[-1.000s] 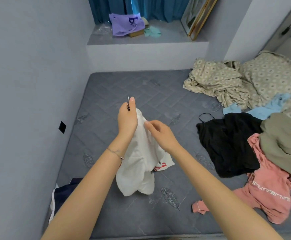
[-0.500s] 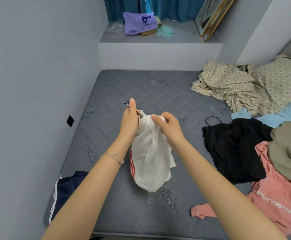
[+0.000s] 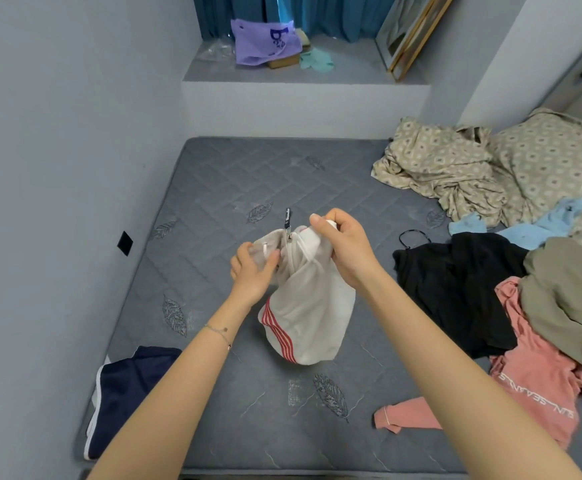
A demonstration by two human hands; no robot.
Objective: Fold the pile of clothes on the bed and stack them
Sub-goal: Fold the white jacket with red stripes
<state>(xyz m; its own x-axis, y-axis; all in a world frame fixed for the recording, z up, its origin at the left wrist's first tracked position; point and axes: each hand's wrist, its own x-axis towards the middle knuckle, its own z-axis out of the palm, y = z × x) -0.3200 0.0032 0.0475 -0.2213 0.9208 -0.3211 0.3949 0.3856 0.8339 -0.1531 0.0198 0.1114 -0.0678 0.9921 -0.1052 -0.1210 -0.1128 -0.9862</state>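
Above the middle of the bed [image 3: 213, 202], a white garment [image 3: 312, 317] with red stripes is held up between the two hands. Its bunched top edge is kept at hand level and the rest is left hanging beneath them. The left hand [image 3: 253, 271] is closed on the left part of that edge, with the fingers curled into the cloth. The right hand [image 3: 346, 249] is clenched round the right part, slightly higher and farther off. A dark zip pull [image 3: 287, 219] is seen sticking up between the hands. Both forearms are stretched forward and angled inward toward the garment. Well apart to the right, a black garment [image 3: 455, 289], a pink sweatshirt [image 3: 538, 375] and an olive garment [image 3: 569, 296] are heaped on the bed. A navy garment [image 3: 126, 386] is laid at the near left edge.
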